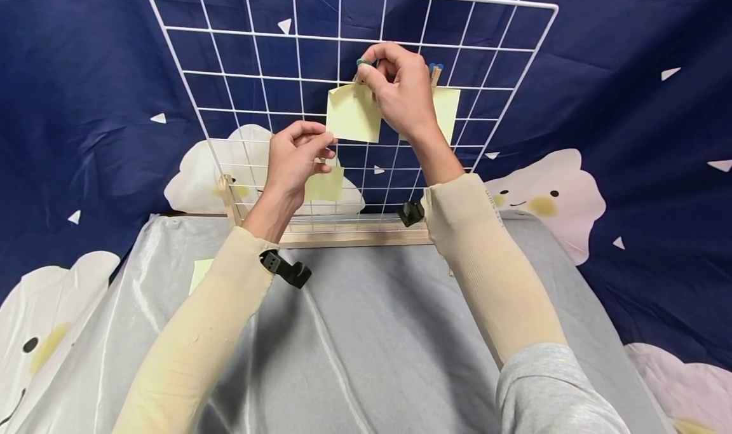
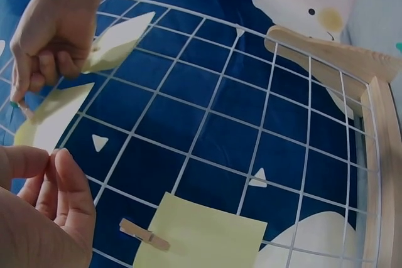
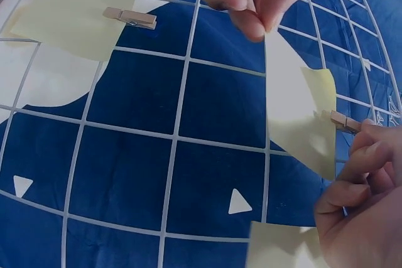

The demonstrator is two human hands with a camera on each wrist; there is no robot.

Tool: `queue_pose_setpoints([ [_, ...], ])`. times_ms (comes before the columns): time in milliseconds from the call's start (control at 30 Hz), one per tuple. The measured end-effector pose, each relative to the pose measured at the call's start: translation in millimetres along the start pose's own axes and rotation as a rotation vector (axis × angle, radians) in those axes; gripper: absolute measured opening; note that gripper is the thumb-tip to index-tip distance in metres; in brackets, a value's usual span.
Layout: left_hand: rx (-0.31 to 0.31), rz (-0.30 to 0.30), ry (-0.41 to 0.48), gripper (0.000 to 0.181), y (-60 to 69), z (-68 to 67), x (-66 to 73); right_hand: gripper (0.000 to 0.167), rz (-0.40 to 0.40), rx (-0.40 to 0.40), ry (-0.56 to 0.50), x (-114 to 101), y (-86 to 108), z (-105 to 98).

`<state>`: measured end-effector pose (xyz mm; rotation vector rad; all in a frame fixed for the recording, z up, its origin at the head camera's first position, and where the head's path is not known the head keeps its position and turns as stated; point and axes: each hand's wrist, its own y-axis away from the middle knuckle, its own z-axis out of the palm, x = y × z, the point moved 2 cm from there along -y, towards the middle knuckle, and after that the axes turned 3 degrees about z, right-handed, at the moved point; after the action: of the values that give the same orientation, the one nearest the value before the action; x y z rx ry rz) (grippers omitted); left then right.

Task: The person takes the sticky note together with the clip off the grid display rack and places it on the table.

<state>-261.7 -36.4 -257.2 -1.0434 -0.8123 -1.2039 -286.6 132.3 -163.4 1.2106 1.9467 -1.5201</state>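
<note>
A yellow paper note [image 1: 353, 115] lies against the white wire grid [image 1: 256, 33]. My right hand [image 1: 403, 91] pinches a green-tipped wooden clothespin [image 3: 344, 122] at the note's upper edge. The left hand [image 1: 294, 157] pinches the note's lower left corner between thumb and finger. In the left wrist view, that note [image 2: 55, 117] bends away from the wires. Below the left hand, another note [image 2: 201, 233] hangs with a wooden clothespin [image 2: 144, 235] on its edge. Behind my right wrist hangs a third note [image 1: 447, 110] under a blue-tipped clothespin [image 1: 436, 75].
The grid stands in a wooden base [image 1: 354, 236] on a grey cloth-covered table [image 1: 366, 332]. Another yellow note [image 1: 200, 274] lies on the cloth beside my left forearm. A dark blue curtain [image 1: 74, 116] with cloud shapes hangs behind.
</note>
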Motion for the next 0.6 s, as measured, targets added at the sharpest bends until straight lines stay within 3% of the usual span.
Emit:
queue_pose_setpoints([
  [433,-0.018,-0.018,-0.010,0.006,3.5,-14.4,-3.4,0.010,0.012,0.005,-0.064,-1,3.5,-6],
  [600,-0.036,-0.010,-0.044,0.006,6.4,-23.0,-3.7,0.005,0.020,-0.010,-0.096,0,4.6,-7],
])
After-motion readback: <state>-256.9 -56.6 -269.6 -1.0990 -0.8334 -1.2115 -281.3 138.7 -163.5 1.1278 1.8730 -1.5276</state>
